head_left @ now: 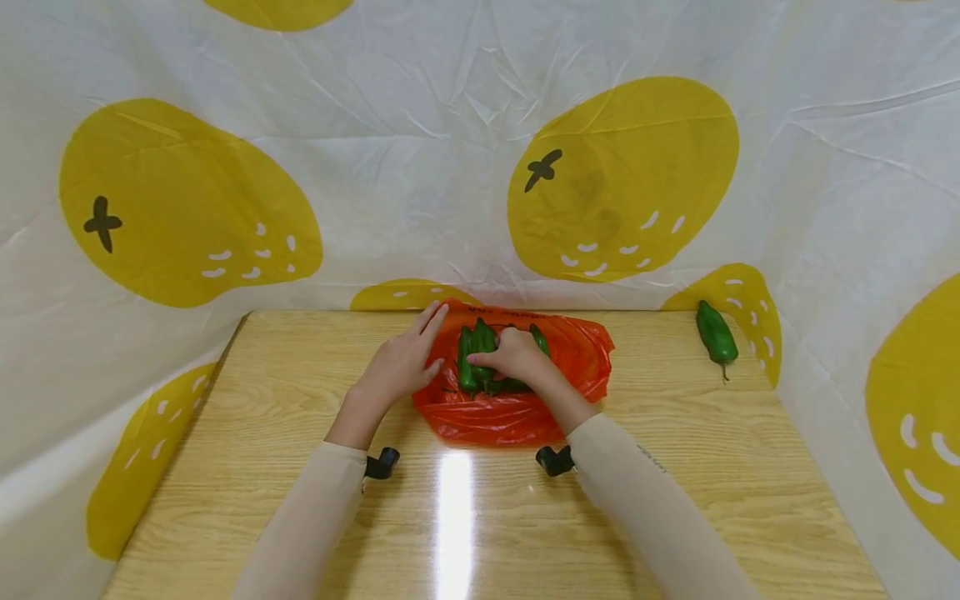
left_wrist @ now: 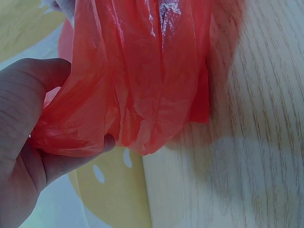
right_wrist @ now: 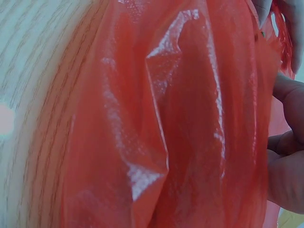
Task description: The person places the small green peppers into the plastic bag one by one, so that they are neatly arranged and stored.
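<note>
A red plastic bag lies on the table with its mouth spread, and several green peppers rest in it. My left hand is at the bag's left side, fingers extended and thumb apart; the left wrist view shows the bag's wall between thumb and fingers. Reaching into the mouth, my right hand has its thumb across a green pepper and its fingers curled behind. In the right wrist view the bag hides most of that hand and the pepper.
One more green pepper lies apart at the table's back right. The wooden table ends at a white curtain printed with yellow fruit, which also runs along both sides.
</note>
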